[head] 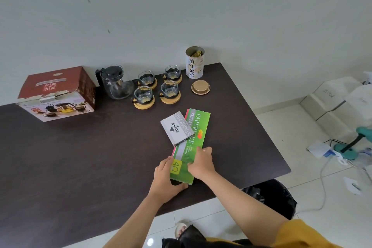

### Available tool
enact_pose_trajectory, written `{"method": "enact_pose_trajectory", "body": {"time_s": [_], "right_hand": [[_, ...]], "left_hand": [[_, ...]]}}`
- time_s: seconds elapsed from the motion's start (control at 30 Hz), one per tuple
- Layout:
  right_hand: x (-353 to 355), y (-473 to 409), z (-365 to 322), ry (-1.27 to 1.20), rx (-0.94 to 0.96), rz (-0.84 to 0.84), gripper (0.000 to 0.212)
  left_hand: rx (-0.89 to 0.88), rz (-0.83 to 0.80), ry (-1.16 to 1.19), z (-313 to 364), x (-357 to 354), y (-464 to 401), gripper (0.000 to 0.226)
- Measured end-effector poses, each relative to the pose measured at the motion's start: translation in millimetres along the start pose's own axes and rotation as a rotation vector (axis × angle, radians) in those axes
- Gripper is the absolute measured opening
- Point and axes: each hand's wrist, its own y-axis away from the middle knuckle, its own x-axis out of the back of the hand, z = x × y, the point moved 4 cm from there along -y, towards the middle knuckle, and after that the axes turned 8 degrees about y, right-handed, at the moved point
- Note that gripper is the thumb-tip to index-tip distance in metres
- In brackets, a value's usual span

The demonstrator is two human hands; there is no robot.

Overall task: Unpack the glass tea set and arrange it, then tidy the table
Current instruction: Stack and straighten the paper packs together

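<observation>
A glass teapot (116,83) with a black lid stands at the back of the dark table (80,157). Beside it several glass cups (170,89) sit on round wooden coasters. The red tea set box (57,92) lies at the back left. Near the front, a green receipt book (193,139) lies with a grey stamp pad box (176,128) on top. My left hand (167,179) grips the book's near left corner, thumb under its end. My right hand (201,162) presses on the book's near right part.
An open tea tin (194,62) stands at the back right, its gold lid (200,87) lying in front of it. A black bag (275,197) sits below the table's right edge. White boxes (330,96), a teal lamp (350,147) and cables lie on the floor.
</observation>
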Motion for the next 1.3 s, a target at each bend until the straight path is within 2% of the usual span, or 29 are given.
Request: {"method": "enact_pose_trajectory", "body": {"time_s": [0.2, 0.4, 0.83, 0.9, 1.0, 1.1, 1.17, 1.3], "right_hand": [[3.0, 2.1, 12.1, -0.055, 0.066, 0.007, 0.056], [1.8, 3.1, 15.6, -0.072, 0.131, 0.012, 0.064], [1.1, -0.9, 18.1, -0.093, 0.154, 0.009, 0.071], [1.5, -2.6, 17.9, -0.083, 0.149, -0.005, 0.072], [4.3, -6.0, 14.1, -0.079, 0.096, -0.009, 0.07], [16.6, -11.0, 2.3, -0.034, 0.037, 0.128, 0.059], [24.7, -17.6, -9.4, -0.031, 0.043, 0.173, 0.057], [36.2, -35.7, -32.3, -0.054, 0.104, 0.123, 0.062]], "left_hand": [[-0.007, 0.031, -0.027, -0.3, 2.2, -3.2, 0.094], [-0.004, 0.049, 0.002, -1.6, 7.0, -6.9, 0.086], [-0.017, 0.042, -0.083, -1.0, 5.6, -8.5, 0.09], [-0.011, 0.013, -0.082, -1.4, 5.4, -9.0, 0.096], [0.043, -0.147, -0.002, -6.9, 11.8, -17.0, 0.129], [0.105, -0.267, -0.029, -9.2, 26.0, -32.9, 0.15], [0.15, -0.262, -0.011, -5.5, 34.2, -45.6, 0.146], [0.317, -0.091, 0.377, 2.8, 44.0, -74.0, 0.102]]}}
